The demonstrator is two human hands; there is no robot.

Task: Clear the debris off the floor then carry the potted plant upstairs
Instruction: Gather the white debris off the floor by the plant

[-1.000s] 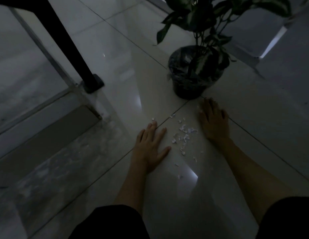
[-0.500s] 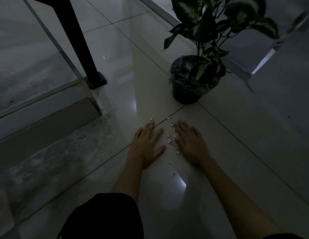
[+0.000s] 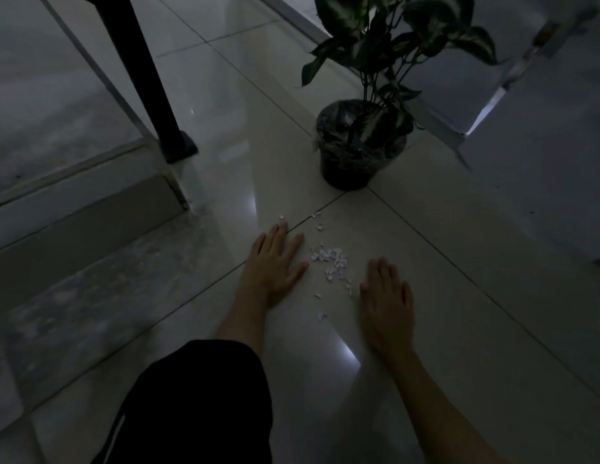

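Dim hallway, head cam, as I watch remotely: my left hand (image 3: 275, 262) lies flat on the floor (image 3: 459, 296) at centre frame, palm down, fingers straight and slightly spread, holding nothing. My right hand (image 3: 385, 293) lies flat too, just right of centre and a bit lower, fingers straight and close together, also holding nothing. Btwn the two hands sits the debris (image 3: 328, 259), a small heap of pale scraps w/ loose bits trailing down toward the lower centre and a few strays above the left fingertips, near a tile joint. I can't tell what the scraps are made of.

Above the hands, upper centre-right, the potted plant (image 3: 355, 152) stands upright in a dark round pot at a meeting of tile joints, apart from the debris, variegated leaves reaching to the top edge. Upper left: a black post (image 3: 148, 78) slants down to a foot at the edge of a raised step (image 3: 74, 209). Lower centre: a dark sleeve (image 3: 198, 403) covers the left arm; the right forearm is bare. Upper right, a pale wall edge (image 3: 486, 108); too dark to make out more.
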